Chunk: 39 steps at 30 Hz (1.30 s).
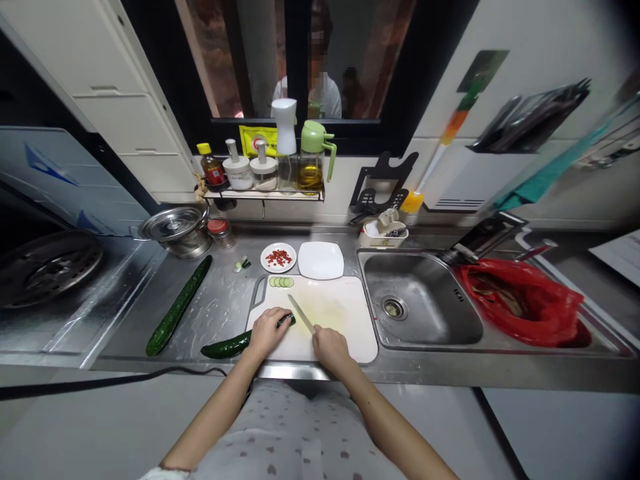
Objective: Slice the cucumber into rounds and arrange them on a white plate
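My left hand (270,331) is closed over a dark green cucumber (227,347), which lies partly across the white cutting board (345,340) and sticks out past its left edge. In my right hand (330,348) is a knife (301,313), gripped by the handle, its blade pointing up and left just right of the cucumber's end. The blade appears apart from the cucumber. Several thin cucumber slices (281,282) overlap in a row at the board's upper left. Beyond the board stand a plate of chopped red pieces (265,261) and a white plate (321,260).
A second cucumber (180,307) lies on the left of the steel counter, near a lidded pot (183,230) and a red-lidded jar (221,233). Small cucumber scraps (242,265) sit nearby. To the right are the sink (425,300) and a red plastic bag (525,300).
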{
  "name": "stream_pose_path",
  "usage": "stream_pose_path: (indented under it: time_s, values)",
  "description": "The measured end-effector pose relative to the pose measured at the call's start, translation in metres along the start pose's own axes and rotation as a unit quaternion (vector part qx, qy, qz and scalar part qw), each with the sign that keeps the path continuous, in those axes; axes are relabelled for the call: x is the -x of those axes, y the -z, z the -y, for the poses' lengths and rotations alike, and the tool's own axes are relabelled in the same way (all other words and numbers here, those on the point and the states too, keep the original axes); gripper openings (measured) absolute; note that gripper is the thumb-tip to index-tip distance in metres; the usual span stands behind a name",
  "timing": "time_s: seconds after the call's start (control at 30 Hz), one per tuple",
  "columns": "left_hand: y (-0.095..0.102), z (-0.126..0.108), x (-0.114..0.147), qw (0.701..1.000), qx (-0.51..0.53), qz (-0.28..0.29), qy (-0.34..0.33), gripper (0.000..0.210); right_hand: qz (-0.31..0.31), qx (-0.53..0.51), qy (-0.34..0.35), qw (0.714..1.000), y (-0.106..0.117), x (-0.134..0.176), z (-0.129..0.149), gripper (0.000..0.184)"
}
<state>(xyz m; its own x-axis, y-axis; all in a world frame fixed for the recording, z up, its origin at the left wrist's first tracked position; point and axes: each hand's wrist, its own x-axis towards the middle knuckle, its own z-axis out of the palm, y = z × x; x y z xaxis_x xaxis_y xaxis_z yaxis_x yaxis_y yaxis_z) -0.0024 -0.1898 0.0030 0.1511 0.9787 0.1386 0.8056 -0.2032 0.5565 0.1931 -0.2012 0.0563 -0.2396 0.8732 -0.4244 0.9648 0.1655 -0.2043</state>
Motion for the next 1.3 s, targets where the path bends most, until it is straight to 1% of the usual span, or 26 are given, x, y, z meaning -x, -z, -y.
stream_pose_path:
  time_s: [0.1, 0.17, 0.3, 0.43, 0.5, 0.57, 0.7, 0.8, 0.9, 1.1, 1.3]
  values:
    - [-0.002, 0.001, 0.001, 1.0, -0.001, -0.001, 0.014, 0.027, -0.015, 0.021, -0.02, 0.999, 0.003, -0.001, -0.006, 0.029]
    - [-0.002, 0.002, 0.001, 1.0, -0.001, -0.017, 0.02, 0.027, -0.027, 0.037, -0.031, 0.998, 0.004, -0.002, -0.01, 0.029]
    - [0.0, 0.002, 0.002, 0.997, 0.013, -0.07, 0.042, 0.025, -0.066, 0.058, -0.039, 0.995, 0.006, -0.004, -0.016, 0.028]
    - [0.006, -0.001, -0.004, 0.986, 0.03, -0.143, 0.082, 0.024, -0.1, 0.059, -0.045, 0.992, 0.006, -0.005, -0.019, 0.024]
    - [0.011, -0.006, -0.009, 0.982, 0.033, -0.164, 0.083, 0.024, -0.113, 0.062, -0.045, 0.991, 0.007, -0.005, -0.02, 0.028]
    - [0.016, -0.013, -0.016, 0.986, 0.03, -0.151, 0.059, 0.025, -0.124, 0.072, -0.038, 0.989, 0.008, -0.005, -0.02, 0.035]
    - [0.024, -0.029, -0.033, 0.998, 0.003, -0.06, -0.003, 0.03, -0.146, 0.084, -0.009, 0.986, 0.011, -0.006, -0.021, 0.044]
    - [0.024, -0.038, -0.044, 1.0, -0.015, -0.006, -0.011, 0.034, -0.159, 0.09, 0.005, 0.983, 0.013, -0.006, -0.021, 0.045]
    - [0.023, -0.043, -0.05, 0.999, -0.019, 0.028, -0.005, 0.037, -0.166, 0.096, 0.013, 0.981, 0.014, -0.005, -0.022, 0.042]
    - [0.02, -0.045, -0.051, 0.998, -0.005, 0.061, 0.01, 0.031, -0.173, 0.104, 0.019, 0.979, 0.01, -0.004, -0.024, 0.039]
    - [0.016, -0.049, -0.049, 0.998, 0.033, 0.056, 0.016, 0.027, -0.164, 0.105, 0.018, 0.981, 0.003, -0.001, -0.028, 0.042]
